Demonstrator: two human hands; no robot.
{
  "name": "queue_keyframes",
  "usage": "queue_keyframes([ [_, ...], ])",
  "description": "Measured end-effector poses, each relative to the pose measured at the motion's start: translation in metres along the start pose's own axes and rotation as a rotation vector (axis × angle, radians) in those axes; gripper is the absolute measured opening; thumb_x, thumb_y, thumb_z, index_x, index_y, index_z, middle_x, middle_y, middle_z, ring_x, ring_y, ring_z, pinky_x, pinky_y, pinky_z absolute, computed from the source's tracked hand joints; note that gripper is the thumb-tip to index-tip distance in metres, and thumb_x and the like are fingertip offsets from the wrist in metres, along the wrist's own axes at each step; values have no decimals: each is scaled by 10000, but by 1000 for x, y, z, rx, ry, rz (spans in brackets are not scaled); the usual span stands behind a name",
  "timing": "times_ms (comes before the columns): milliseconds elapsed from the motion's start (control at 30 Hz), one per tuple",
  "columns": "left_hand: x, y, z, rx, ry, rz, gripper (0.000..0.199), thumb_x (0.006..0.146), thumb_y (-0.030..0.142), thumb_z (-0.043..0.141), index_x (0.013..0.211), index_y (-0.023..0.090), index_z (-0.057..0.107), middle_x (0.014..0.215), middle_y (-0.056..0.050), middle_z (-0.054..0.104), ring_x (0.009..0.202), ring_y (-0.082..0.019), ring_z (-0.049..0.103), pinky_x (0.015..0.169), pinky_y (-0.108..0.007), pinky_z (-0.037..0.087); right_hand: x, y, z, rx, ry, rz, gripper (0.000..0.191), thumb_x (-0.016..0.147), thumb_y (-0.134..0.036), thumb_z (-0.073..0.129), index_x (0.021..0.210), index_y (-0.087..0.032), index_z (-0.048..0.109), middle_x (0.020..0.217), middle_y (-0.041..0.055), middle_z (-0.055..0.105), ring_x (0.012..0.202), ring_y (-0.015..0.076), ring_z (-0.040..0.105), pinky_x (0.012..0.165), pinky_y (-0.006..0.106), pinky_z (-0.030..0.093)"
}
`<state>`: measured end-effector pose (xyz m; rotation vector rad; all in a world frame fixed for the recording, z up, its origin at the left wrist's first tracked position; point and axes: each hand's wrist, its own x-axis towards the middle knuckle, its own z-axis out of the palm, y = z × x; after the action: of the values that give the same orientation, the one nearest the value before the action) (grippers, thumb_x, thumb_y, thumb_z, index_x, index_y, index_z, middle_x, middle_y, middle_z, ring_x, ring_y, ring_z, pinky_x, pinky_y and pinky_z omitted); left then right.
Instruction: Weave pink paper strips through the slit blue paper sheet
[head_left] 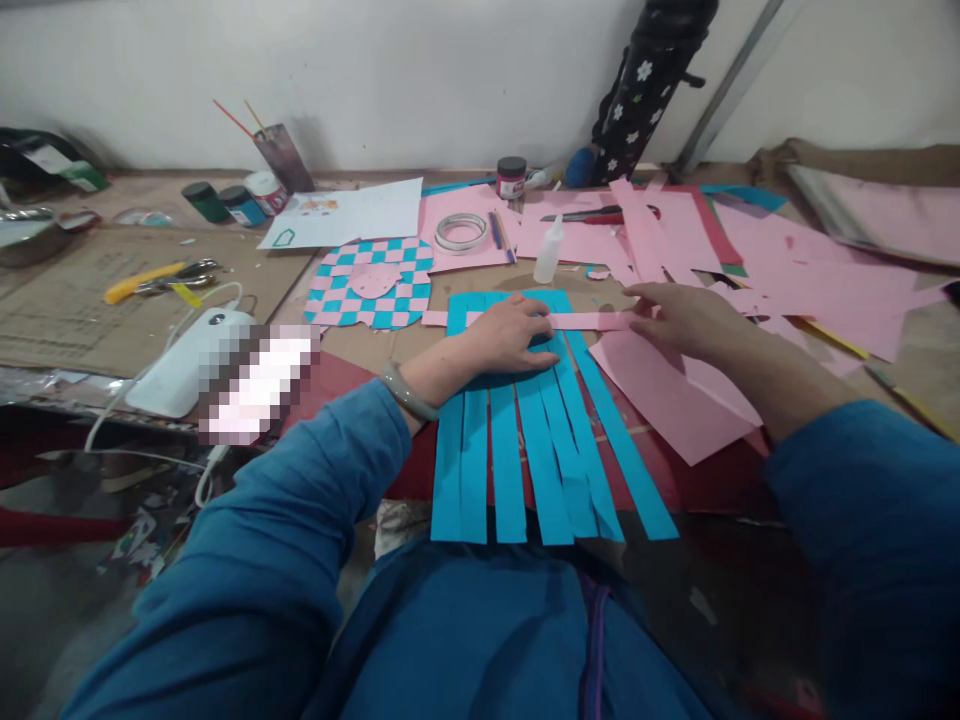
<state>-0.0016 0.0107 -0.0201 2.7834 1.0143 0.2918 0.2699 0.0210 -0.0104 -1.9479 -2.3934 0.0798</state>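
The slit blue paper (510, 490) is lying at the table's near edge (720, 490), its cut ends reaching past it. A pink paper strip (587, 321) is crossing its far part. The left hand (514, 335) is resting over both, loosely splayed; the right hand (682, 315) is touching the strip's right end, whether pinching I cannot tell. Beyond, a squeeze bottle (549, 256) is standing near a tape roll (459, 245).

On table (397, 348), front centre: slit sheet (510, 450); paper strip (585, 321) crosswise, past both edges. Behind: bottle (550, 255), tape roll (460, 247) left of bottle. Behind-left: woven mat (411, 280); farther left, hand tool (150, 283).
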Motion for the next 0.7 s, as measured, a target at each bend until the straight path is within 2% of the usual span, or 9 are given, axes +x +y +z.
queue_keyframes([
  [233, 2, -1, -7, -106, -73, -51, 413, 863, 464, 559, 1109, 159, 689, 1313, -97, 627, 1211, -262, 543, 1096, -400, 336, -1, -4, -3, 72, -13, -10, 560, 802, -293, 543, 1355, -226, 594, 1125, 72, 732, 868, 252, 686, 773, 376, 519],
  [400, 5, -6, -19, -488, -95, -280, 412, 915, 401, 410, 1214, 169, 570, 1241, -84, 652, 1154, -205, 584, 1012, -334, 430, -2, -9, -6, 62, -53, -23, 547, 822, -310, 546, 1355, -196, 592, 1166, 91, 718, 961, 289, 680, 799, 391, 512],
  [500, 5, -6, -25, -648, -100, -375, 366, 924, 361, 358, 1208, 198, 522, 1284, -71, 625, 1187, -186, 568, 1034, -315, 420, -2, -12, -8, 27, -85, -16, 549, 820, -299, 567, 1359, -194, 589, 1190, 107, 710, 1007, 311, 674, 821, 411, 509],
  [700, 5, -6, -25, -710, -91, -410, 354, 915, 341, 366, 1225, 214, 479, 1310, -60, 611, 1216, -186, 547, 1065, -324, 399, 0, -15, -9, -22, -99, -32, 538, 829, -280, 559, 1365, -243, 582, 1221, 97, 699, 1032, 320, 666, 815, 431, 511],
])
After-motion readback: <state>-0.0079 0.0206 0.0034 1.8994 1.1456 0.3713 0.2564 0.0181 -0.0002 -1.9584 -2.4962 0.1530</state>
